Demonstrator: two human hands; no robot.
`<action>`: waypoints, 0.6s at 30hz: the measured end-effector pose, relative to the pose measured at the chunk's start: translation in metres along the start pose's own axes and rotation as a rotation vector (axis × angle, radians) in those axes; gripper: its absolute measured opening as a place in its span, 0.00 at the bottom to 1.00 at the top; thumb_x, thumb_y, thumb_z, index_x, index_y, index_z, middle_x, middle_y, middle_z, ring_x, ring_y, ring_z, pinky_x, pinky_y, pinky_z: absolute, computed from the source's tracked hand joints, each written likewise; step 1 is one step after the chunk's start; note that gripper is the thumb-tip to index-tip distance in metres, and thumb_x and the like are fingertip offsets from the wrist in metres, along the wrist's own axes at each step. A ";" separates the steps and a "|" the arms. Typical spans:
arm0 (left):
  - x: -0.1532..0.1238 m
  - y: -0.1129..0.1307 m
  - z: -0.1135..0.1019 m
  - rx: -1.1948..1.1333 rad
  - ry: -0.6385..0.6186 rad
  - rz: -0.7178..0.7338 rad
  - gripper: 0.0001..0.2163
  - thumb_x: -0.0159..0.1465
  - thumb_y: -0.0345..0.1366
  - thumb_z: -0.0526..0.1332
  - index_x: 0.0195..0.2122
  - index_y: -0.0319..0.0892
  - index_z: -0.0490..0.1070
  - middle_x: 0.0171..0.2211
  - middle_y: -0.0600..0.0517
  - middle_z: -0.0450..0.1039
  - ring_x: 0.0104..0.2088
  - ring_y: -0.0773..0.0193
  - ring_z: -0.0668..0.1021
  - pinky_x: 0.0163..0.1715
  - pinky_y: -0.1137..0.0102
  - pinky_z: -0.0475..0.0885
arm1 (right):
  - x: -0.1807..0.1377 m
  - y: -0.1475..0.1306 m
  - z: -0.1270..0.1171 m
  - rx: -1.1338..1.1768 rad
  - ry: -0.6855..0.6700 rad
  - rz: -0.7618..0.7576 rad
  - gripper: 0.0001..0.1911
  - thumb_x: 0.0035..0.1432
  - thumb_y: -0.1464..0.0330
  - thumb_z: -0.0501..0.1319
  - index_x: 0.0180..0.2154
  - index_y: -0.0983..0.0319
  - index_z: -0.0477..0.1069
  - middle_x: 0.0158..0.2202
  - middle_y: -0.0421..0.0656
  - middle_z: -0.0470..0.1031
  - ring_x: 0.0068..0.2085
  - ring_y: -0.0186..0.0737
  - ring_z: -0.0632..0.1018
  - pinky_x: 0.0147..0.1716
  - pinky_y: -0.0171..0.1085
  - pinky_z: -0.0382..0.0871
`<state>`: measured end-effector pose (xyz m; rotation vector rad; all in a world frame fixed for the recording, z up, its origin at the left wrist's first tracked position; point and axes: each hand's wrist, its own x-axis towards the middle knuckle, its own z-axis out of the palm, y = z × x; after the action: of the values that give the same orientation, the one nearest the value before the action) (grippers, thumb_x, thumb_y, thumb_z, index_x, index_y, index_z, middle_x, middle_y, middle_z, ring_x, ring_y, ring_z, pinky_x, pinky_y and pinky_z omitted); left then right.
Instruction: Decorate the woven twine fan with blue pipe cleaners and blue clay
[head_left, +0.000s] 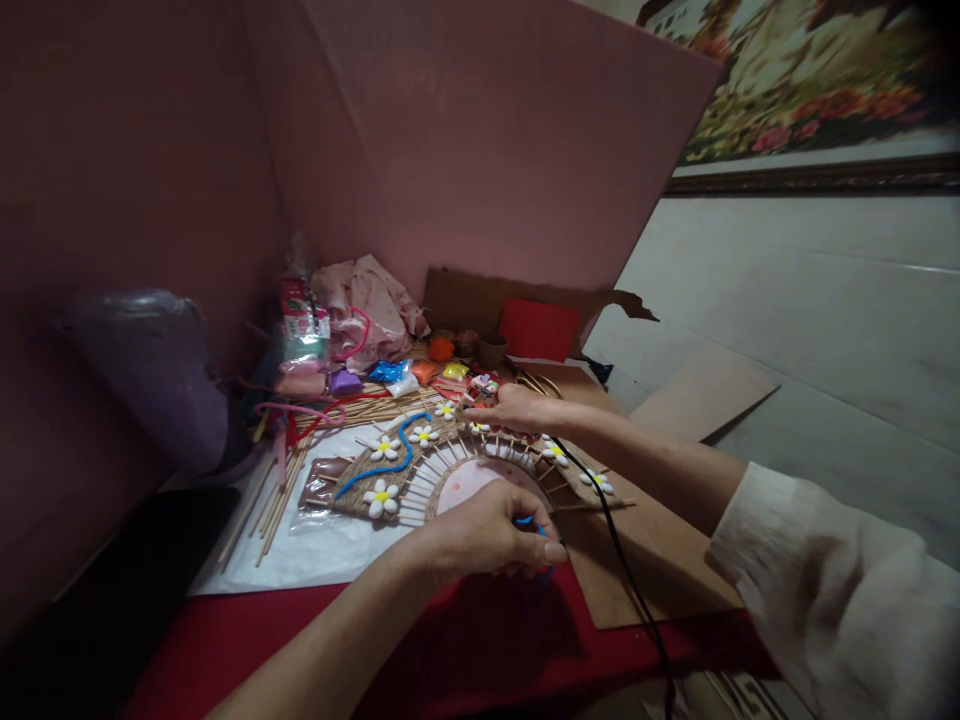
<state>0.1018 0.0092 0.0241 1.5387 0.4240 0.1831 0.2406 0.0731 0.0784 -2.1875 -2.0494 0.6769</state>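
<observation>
A half-round woven craft piece (442,455) made of sticks and twine lies on white paper (322,550). White daisy shapes with yellow centres and a blue pipe cleaner (390,455) sit on it. My left hand (491,530) is at its near edge, fingers pinched on a blue pipe cleaner piece (536,525). My right hand (510,408) reaches to the far rim, fingers closed and pressing by the small flowers; what it holds I cannot make out.
Loose wooden sticks (274,500), coloured clay packets (397,375) and crumpled pink cloth (371,305) crowd the back. Cardboard sheets (652,560) lie on the right over a red cloth (420,650). A black cord (622,560) crosses them. A pink board (487,130) walls the back.
</observation>
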 end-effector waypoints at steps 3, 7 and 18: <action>0.000 0.000 0.000 0.003 0.000 -0.008 0.13 0.51 0.44 0.64 0.26 0.38 0.69 0.17 0.58 0.64 0.16 0.75 0.63 0.16 0.76 0.56 | 0.005 0.006 0.001 0.004 -0.006 -0.013 0.30 0.48 0.42 0.54 0.20 0.63 0.65 0.15 0.38 0.62 0.15 0.31 0.63 0.15 0.32 0.55; 0.001 -0.001 0.000 0.008 0.005 -0.003 0.15 0.51 0.46 0.64 0.25 0.38 0.69 0.17 0.58 0.64 0.16 0.75 0.63 0.16 0.76 0.56 | 0.008 0.006 0.002 -0.064 0.017 -0.014 0.31 0.46 0.41 0.54 0.20 0.63 0.66 0.16 0.40 0.64 0.17 0.32 0.65 0.18 0.33 0.55; 0.001 -0.001 0.001 0.005 0.007 0.013 0.13 0.51 0.44 0.64 0.25 0.38 0.68 0.17 0.58 0.64 0.15 0.75 0.63 0.15 0.76 0.56 | 0.007 0.001 0.001 -0.106 0.016 0.017 0.32 0.47 0.40 0.53 0.21 0.64 0.68 0.17 0.40 0.64 0.19 0.32 0.64 0.20 0.33 0.55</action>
<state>0.1029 0.0085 0.0225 1.5469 0.4205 0.1977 0.2417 0.0795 0.0755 -2.2608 -2.1073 0.5635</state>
